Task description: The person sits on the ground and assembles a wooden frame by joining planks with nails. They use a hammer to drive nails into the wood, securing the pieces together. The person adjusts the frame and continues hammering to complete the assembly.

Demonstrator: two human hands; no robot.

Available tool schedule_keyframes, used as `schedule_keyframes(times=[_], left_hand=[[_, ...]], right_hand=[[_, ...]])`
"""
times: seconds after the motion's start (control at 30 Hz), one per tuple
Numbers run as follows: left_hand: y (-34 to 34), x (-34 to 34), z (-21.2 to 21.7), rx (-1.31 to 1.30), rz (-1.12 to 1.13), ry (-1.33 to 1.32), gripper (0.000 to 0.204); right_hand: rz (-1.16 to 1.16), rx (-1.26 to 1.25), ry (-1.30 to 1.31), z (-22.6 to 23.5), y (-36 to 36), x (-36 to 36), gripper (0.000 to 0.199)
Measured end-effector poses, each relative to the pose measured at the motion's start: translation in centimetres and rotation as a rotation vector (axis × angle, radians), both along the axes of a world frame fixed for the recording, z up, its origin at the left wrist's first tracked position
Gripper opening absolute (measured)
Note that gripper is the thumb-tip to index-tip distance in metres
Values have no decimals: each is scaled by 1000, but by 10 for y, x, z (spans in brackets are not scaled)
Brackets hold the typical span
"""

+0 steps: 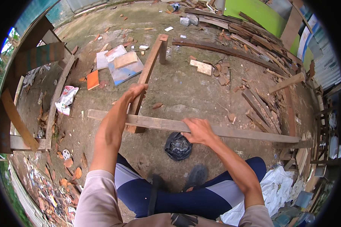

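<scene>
My left hand is closed round a brown wooden beam that runs away from me. A short upright leg joins its far end. A long, paler wooden batten lies crosswise in front of my knees, over the beam's near end. My right hand grips this batten near its middle, thumb on the near side. Below that hand, a black plastic bag sits open on the ground, with what look like nails inside. The batten's right end rests near another wooden piece.
Boards and an orange piece lie at the far left. Stacked planks and scrap wood fill the right side. A wooden structure stands left. A white sheet lies by my right knee, and leaves and litter at lower left.
</scene>
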State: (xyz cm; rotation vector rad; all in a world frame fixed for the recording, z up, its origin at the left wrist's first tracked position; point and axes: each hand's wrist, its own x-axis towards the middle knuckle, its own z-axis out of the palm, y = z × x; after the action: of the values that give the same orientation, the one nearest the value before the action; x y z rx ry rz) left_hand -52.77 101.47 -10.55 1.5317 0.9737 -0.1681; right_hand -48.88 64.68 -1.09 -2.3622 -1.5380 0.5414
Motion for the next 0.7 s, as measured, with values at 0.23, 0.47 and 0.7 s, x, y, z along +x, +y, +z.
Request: schedule_keyframes(times=[0.23, 0.47, 0.7], left_hand=[[58, -51, 16, 39, 301, -77, 47], [105, -112, 20, 148, 266, -8, 45], [128, -141, 26, 247, 131, 32, 48]], right_hand=[[47, 33, -7, 9, 10, -16, 51], [116, 64, -41, 7, 23, -41, 50], [73, 65, -5, 8, 6, -40, 49]])
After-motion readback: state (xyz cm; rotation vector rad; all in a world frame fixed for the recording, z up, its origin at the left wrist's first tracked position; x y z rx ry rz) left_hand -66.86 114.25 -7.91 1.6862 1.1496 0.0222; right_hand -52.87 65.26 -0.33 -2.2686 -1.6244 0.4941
